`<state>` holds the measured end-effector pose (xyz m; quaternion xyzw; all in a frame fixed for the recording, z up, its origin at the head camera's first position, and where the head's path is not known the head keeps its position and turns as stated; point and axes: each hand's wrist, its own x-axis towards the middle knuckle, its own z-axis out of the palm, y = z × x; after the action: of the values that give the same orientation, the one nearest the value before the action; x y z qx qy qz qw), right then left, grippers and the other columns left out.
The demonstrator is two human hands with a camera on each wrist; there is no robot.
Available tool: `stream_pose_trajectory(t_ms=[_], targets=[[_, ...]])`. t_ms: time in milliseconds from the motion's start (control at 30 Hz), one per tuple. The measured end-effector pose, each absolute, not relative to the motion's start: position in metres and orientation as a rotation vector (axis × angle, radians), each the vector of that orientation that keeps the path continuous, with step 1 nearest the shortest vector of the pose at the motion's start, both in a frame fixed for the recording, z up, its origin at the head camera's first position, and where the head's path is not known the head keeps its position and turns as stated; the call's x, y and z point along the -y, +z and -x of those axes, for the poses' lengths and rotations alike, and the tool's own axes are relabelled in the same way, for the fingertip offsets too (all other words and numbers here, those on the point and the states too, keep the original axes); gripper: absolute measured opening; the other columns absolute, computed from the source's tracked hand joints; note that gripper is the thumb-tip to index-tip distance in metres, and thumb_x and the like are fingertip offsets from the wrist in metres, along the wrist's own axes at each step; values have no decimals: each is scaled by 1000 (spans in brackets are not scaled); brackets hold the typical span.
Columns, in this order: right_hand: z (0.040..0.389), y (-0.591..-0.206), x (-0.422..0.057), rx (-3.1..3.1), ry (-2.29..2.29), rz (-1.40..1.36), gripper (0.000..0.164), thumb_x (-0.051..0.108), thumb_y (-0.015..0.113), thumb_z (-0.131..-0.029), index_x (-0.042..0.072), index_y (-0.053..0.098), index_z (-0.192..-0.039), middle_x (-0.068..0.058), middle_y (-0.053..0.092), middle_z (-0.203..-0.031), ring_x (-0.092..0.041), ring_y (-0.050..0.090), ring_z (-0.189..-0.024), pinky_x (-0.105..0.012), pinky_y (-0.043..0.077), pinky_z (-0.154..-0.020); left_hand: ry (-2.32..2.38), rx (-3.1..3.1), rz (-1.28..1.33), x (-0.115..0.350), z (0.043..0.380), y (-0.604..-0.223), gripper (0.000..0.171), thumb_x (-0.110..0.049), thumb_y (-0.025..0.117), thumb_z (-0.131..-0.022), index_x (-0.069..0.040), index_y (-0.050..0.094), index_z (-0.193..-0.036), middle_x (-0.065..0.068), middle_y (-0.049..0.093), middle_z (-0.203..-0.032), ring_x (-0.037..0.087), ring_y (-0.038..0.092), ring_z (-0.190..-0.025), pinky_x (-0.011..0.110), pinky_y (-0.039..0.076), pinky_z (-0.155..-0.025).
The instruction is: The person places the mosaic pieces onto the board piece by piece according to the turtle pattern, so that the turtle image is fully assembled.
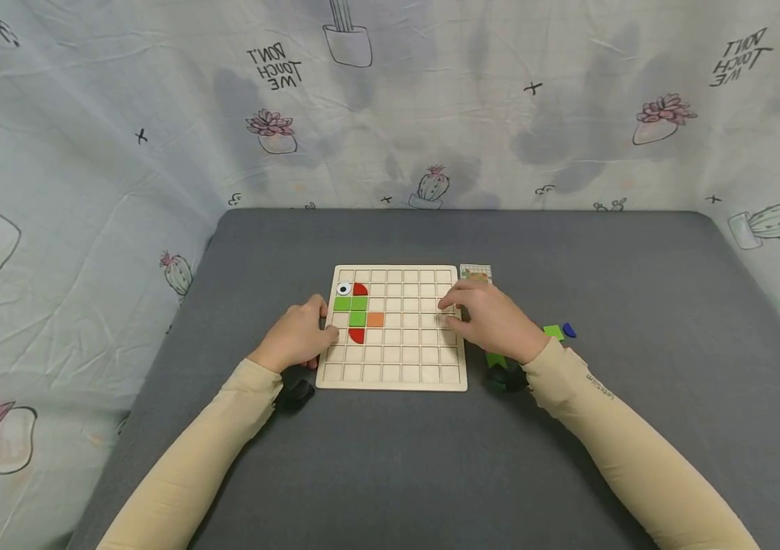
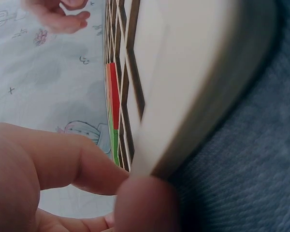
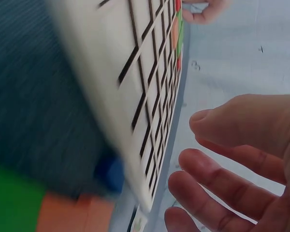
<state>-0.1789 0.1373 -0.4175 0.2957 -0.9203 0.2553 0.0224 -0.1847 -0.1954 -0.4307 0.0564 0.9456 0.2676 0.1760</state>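
A pale wooden grid board (image 1: 406, 374) lies on the grey table. My left hand (image 1: 296, 334) grips its left edge between thumb and forefinger, also seen close up in the left wrist view. Over the right side of the board is my right hand (image 1: 493, 317), its fingers loosely bent and apart with nothing between them. At the board's upper left sit a white eye tile (image 1: 344, 289), red rounded tiles (image 1: 360, 289), several green squares (image 1: 358, 318) and an orange square (image 1: 375, 319).
Right of the board lie a green tile (image 1: 553, 332), a blue rounded tile (image 1: 569, 330) and another green piece (image 1: 495, 359), partly hidden by my right wrist. A small printed card (image 1: 475, 271) touches or nears the board's upper right corner. Patterned cloth (image 1: 390, 99) hangs behind the table.
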Motion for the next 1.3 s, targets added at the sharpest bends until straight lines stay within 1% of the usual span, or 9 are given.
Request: stream_pose_trajectory(t_ms=[67, 167, 300, 400, 500, 667, 800, 1000, 1300], targets=[[177, -418, -145, 2860, 782, -894, 19, 8, 76, -92, 5, 78, -111, -10, 71, -111, -25, 66, -85, -37, 53, -73, 759, -2675, -158, 196, 185, -431, 36, -21, 61, -99, -1, 47, -125, 11, 64, -68, 18, 62, -44, 30, 49, -45], [174, -418, -155, 2876, 750, -866, 20, 8, 76, -92, 4, 77, -112, -17, 70, -121, -32, 70, -99, -39, 53, -74, 759, -2670, -150, 195, 185, -431, 36, -21, 61, -99, -1, 46, -126, 11, 63, -66, 18, 62, -44, 29, 48, -45], [171, -418, -167, 2914, 734, -821, 22, 7, 76, -92, 4, 77, -113, -24, 67, -132, -40, 67, -118, -42, 52, -75, 761, -2665, -149, 196, 185, -432, 37, -21, 61, -100, -1, 46, -127, 10, 63, -66, 18, 62, -44, 29, 47, -44], [169, -418, -173, 2938, 729, -796, 22, 8, 76, -91, 5, 77, -114, -20, 69, -126, -37, 68, -108, -44, 54, -77, 765, -2662, -156, 196, 185, -432, 37, -21, 61, -99, -1, 46, -127, 10, 63, -65, 18, 61, -44, 28, 47, -44], [168, -420, -175, 2953, 696, -781, 22, 10, 77, -91, 6, 77, -113, -16, 71, -119, -34, 68, -103, -48, 56, -82, 768, -2660, -160, 197, 185, -431, 37, -21, 60, -99, -1, 46, -127, 10, 63, -64, 18, 61, -44, 29, 47, -44], [166, -424, -178, 2961, 664, -791, 23, 13, 81, -89, 7, 78, -112, -14, 72, -116, -33, 68, -103, -50, 58, -84, 767, -2656, -159, 196, 185, -430, 37, -21, 60, -99, -1, 46, -128, 9, 63, -62, 18, 61, -44, 29, 47, -44], [166, -427, -179, 2963, 656, -818, 27, 15, 85, -86, 7, 78, -111, -10, 71, -109, -27, 68, -94, -44, 58, -76, 761, -2657, -150, 195, 185, -429, 38, -21, 60, -99, -1, 46, -128, 10, 63, -64, 17, 61, -44, 28, 47, -44], [166, -428, -179, 2968, 648, -838, 26, 15, 85, -85, 9, 79, -109, -5, 68, -101, -18, 61, -80, -35, 53, -67, 759, -2659, -149, 196, 185, -430, 38, -21, 61, -100, -1, 46, -128, 10, 63, -63, 17, 61, -44, 28, 47, -43], [165, -431, -179, 2945, 672, -883, 21, 0, 74, -88, 7, 79, -108, -6, 67, -98, -16, 55, -76, -32, 47, -66, 760, -2666, -161, 196, 185, -431, 38, -21, 60, -100, 0, 46, -128, 9, 63, -63, 17, 61, -43, 28, 48, -44]])
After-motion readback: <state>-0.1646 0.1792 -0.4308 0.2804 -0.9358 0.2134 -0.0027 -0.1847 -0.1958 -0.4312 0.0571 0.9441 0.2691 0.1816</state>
